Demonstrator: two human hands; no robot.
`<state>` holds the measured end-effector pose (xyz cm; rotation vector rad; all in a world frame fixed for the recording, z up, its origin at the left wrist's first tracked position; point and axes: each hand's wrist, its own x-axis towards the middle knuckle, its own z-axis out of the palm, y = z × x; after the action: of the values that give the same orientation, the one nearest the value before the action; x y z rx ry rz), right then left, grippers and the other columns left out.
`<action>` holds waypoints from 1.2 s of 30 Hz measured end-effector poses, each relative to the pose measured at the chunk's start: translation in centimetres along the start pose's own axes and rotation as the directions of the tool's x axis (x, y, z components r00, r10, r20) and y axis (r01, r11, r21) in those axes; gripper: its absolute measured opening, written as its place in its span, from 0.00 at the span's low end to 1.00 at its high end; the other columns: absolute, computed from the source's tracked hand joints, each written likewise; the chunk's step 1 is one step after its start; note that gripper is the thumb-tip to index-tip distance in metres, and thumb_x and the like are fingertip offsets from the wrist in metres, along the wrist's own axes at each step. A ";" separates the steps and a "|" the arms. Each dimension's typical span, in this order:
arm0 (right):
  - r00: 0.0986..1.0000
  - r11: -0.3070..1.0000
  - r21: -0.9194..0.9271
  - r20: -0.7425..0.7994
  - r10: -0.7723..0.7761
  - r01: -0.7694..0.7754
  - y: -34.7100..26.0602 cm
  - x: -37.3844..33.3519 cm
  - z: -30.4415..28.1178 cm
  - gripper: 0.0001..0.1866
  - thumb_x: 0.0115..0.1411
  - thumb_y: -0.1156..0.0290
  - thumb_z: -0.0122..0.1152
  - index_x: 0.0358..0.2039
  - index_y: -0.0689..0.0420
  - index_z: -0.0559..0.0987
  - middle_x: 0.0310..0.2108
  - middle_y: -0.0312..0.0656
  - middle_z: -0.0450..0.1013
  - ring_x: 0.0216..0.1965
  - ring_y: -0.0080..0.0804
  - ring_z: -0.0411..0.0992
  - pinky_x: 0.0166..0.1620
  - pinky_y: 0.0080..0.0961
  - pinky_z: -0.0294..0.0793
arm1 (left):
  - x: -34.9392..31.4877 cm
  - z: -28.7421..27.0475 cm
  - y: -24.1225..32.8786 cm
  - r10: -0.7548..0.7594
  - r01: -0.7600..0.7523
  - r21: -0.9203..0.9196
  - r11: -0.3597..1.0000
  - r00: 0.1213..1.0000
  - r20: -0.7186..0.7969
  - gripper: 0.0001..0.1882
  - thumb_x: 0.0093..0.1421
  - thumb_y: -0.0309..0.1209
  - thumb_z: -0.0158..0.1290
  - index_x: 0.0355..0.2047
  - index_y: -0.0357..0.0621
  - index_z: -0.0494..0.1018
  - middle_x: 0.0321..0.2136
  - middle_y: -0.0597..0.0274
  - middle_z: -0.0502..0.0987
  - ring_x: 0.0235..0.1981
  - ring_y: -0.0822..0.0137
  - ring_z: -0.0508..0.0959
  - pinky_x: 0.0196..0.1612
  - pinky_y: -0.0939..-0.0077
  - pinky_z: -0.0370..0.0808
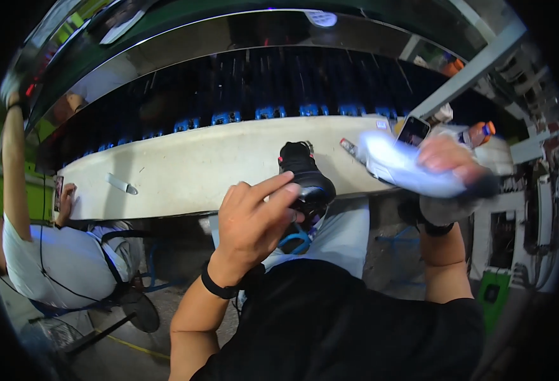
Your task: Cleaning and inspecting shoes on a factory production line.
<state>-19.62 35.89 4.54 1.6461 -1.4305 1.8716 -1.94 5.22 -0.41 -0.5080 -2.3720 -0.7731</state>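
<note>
A black shoe point(306, 173) with small red accents rests at the front edge of the pale worktable point(222, 155), its rounded toe toward me. My left hand point(251, 219) is just beside that toe, with fingers stretched out and apart; whether the fingertips touch the shoe I cannot tell. Over the table's right end, my right hand point(445, 157) grips a white, bluish elongated thing point(397, 166). Motion smears this thing, so its kind does not show. A dark part lies at its right end. A small tube-like object with a red part point(348, 147) lies left of it.
A phone point(414, 131) and an orange-capped bottle point(480, 133) are at the right end. Left on the table lies a pale marker-like tube point(121, 184). Behind runs a dark rack with blue ends point(270, 113). Another person point(76, 257) sits at the left; a metal frame point(476, 66) slants at the right.
</note>
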 end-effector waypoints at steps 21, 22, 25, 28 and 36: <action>0.953 0.959 -0.006 -0.114 0.281 -0.284 1.6 -10.3 14.4 0.27 0.60 0.75 0.79 0.52 0.53 0.69 0.71 0.72 0.62 0.58 0.54 0.80 0.52 0.38 0.87 | -0.9 0.0 1.4 -0.177 0.153 -0.260 0.953 0.982 -0.071 0.24 0.60 0.47 0.72 0.35 0.37 0.78 0.54 0.31 0.82 0.40 0.48 0.90 0.34 0.72 0.85; 0.955 0.960 -0.008 -0.103 0.277 -0.279 1.6 -10.5 14.6 0.28 0.59 0.78 0.79 0.52 0.53 0.68 0.71 0.73 0.62 0.58 0.55 0.80 0.52 0.40 0.88 | -1.0 -0.2 1.4 -0.180 0.157 -0.261 0.952 0.981 -0.068 0.24 0.60 0.47 0.72 0.35 0.37 0.78 0.54 0.31 0.82 0.40 0.48 0.90 0.34 0.72 0.85; 0.956 0.961 -0.048 -0.124 0.264 -0.272 1.5 -9.9 15.0 0.29 0.60 0.78 0.79 0.53 0.54 0.67 0.70 0.75 0.62 0.58 0.57 0.80 0.52 0.40 0.88 | -1.2 -0.4 1.3 -0.214 0.192 -0.278 0.941 0.975 -0.051 0.24 0.60 0.46 0.73 0.35 0.36 0.77 0.54 0.31 0.83 0.41 0.48 0.90 0.36 0.70 0.86; 0.951 0.950 -0.079 -0.096 0.294 -0.301 1.2 -9.2 14.9 0.30 0.59 0.79 0.79 0.54 0.53 0.66 0.69 0.75 0.63 0.59 0.57 0.80 0.52 0.39 0.87 | -1.2 -0.6 1.2 -0.255 0.228 -0.342 0.911 0.966 -0.036 0.24 0.58 0.45 0.74 0.33 0.37 0.76 0.54 0.32 0.83 0.43 0.47 0.90 0.39 0.70 0.86; 0.932 0.936 0.002 -0.086 0.351 -0.352 1.3 -9.4 15.0 0.31 0.57 0.78 0.81 0.53 0.54 0.68 0.67 0.72 0.69 0.60 0.57 0.80 0.54 0.40 0.85 | -2.3 -0.9 0.9 -0.451 0.375 -0.524 0.765 0.892 -0.020 0.27 0.53 0.40 0.79 0.31 0.38 0.71 0.52 0.30 0.83 0.47 0.52 0.90 0.48 0.69 0.85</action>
<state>-8.56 27.09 -6.23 1.3525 -1.7919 2.0806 0.59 4.93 -0.96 -0.1057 -2.1473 -1.6122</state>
